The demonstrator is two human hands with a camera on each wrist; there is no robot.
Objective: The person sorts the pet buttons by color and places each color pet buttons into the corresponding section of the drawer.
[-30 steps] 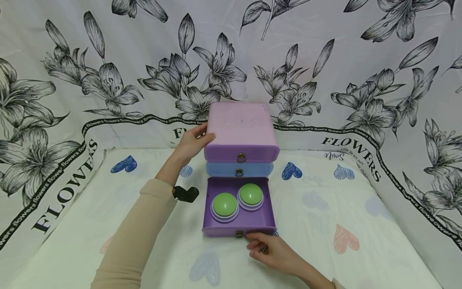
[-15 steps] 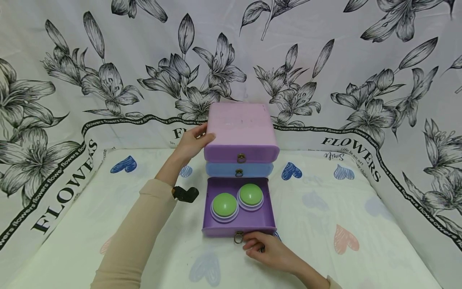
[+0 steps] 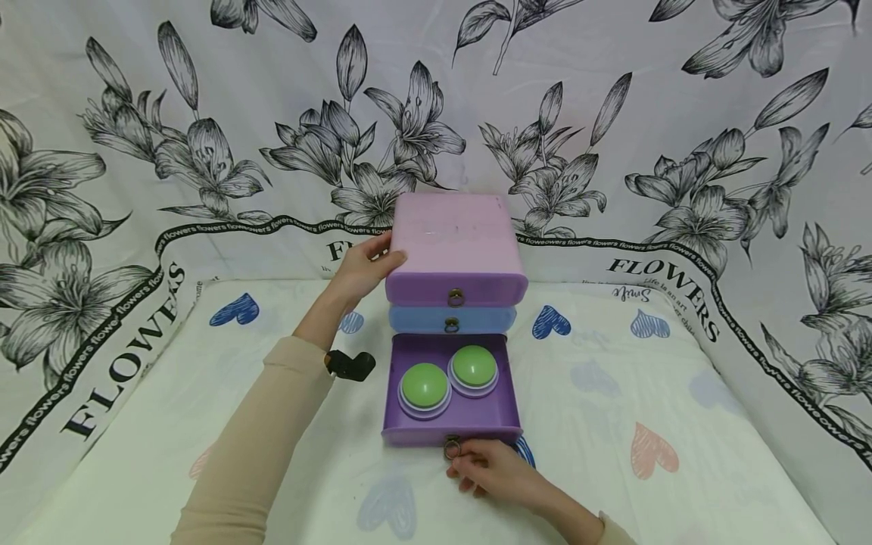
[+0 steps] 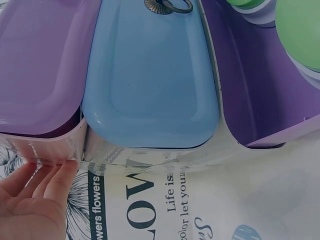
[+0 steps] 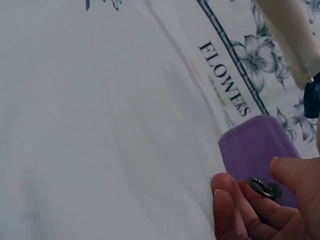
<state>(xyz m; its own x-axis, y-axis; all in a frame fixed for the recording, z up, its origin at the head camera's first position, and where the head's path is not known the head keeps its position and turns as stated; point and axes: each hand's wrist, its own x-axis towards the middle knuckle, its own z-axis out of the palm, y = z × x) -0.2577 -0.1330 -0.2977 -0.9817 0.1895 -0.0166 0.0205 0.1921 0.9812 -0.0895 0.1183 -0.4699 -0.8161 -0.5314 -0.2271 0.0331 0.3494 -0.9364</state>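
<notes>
A small chest has a pink top (image 3: 455,231), a closed purple upper drawer (image 3: 422,291) and a closed blue drawer (image 3: 415,319). Its bottom purple drawer (image 3: 470,416) is pulled out. Two round green-topped objects with white bases, the left one (image 3: 425,385) and the right one (image 3: 474,366), lie inside. My left hand (image 3: 365,265) rests on the chest's upper left side, straight fingertips pressing the pink wall in the left wrist view. At the bottom drawer's front, my right hand (image 3: 493,473) has its index finger curled at the brass ring pull (image 5: 261,188), thumb close above it.
White cloth with printed hearts, such as a pink heart (image 3: 652,452), covers the surface. Behind the chest hangs a flower-printed cloth (image 3: 429,129). A dark wrist device (image 3: 350,365) is worn at my left wrist.
My right hand has shifted slightly left, its fingers moving to the ring pull, which has dropped from its tilted position. My left hand, the chest and the green-topped objects stay put.
</notes>
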